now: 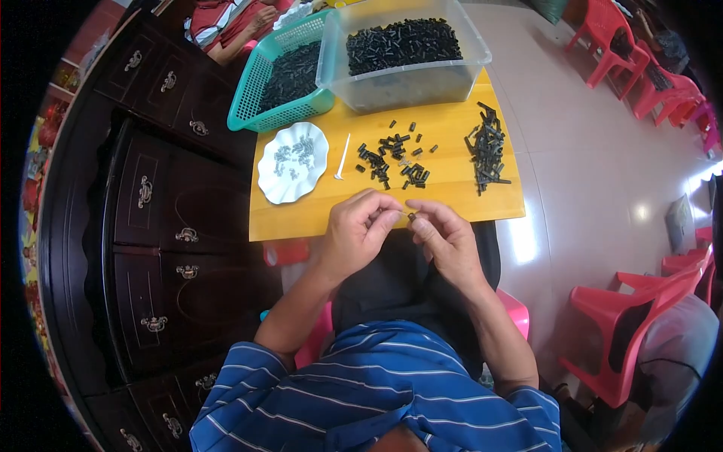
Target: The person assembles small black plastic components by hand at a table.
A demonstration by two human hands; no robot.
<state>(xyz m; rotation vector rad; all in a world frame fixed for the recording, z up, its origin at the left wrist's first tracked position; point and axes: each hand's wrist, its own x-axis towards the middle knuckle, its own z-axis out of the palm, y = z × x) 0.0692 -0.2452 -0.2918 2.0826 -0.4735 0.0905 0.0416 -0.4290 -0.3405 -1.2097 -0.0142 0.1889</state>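
Just over the near edge of the yellow table (301,215), my two hands meet fingertip to fingertip. My right hand (449,245) pinches a short black tube (412,216) between thumb and forefinger. My left hand (358,230) is closed in a pinch beside it; a thin, pale bit shows at its fingertips, too small to name. Beyond my hands lies a loose pile of short black tubes (392,154). At the right of the table is a heap of longer black pieces (489,154). A white wavy-rimmed plate (273,188) on the left holds small clear or grey bits.
A white thin stick (343,157) lies beside the plate. At the back stand a green basket (239,102) and a clear plastic bin (407,94), both full of black pieces. Dark wooden cabinets (151,218) line the left; red plastic chairs (629,324) stand on the right. Other people sit nearby.
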